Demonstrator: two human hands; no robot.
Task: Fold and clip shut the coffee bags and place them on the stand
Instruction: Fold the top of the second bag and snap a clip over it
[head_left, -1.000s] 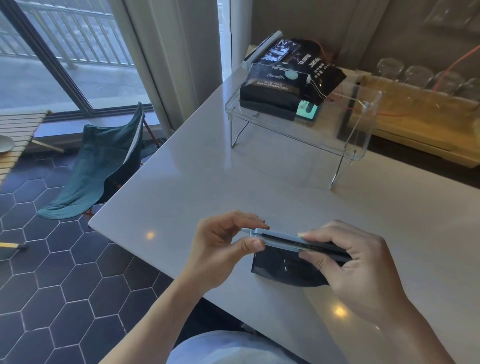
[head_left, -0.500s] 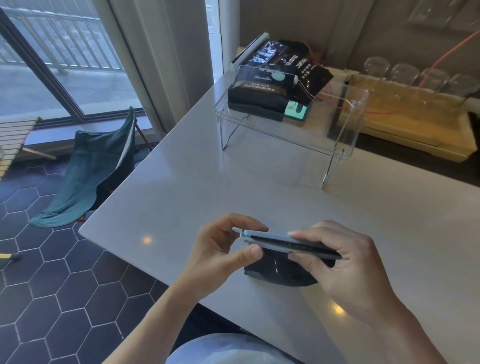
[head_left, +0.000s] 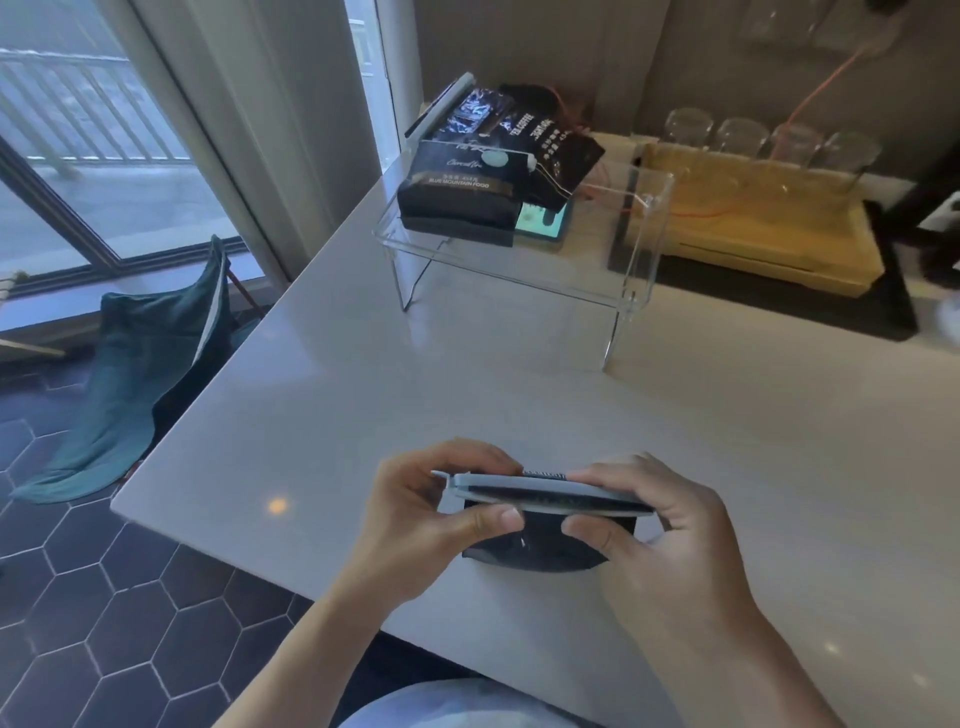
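Observation:
A black coffee bag (head_left: 535, 551) stands on the white table (head_left: 363, 405) near its front edge. A long pale blue-grey clip (head_left: 545, 493) lies across the bag's folded top. My left hand (head_left: 436, 519) pinches the clip's left end between thumb and fingers. My right hand (head_left: 670, 540) grips the clip's right half and the bag under it. Farther back stands a clear acrylic stand (head_left: 597, 270) with several dark coffee bags (head_left: 462, 192) piled on its left side, one of them closed with a long clip (head_left: 441, 106).
A wooden tray (head_left: 753, 234) with several upturned glasses (head_left: 737, 140) sits behind the stand at the right. The table's left edge drops to a dark hexagon-tiled floor (head_left: 78, 597), where a teal fabric chair (head_left: 150, 364) stands by the window.
Both hands have stayed on the clip and bag. My left thumb has shifted under the clip's left end, and the view has tilted slightly.

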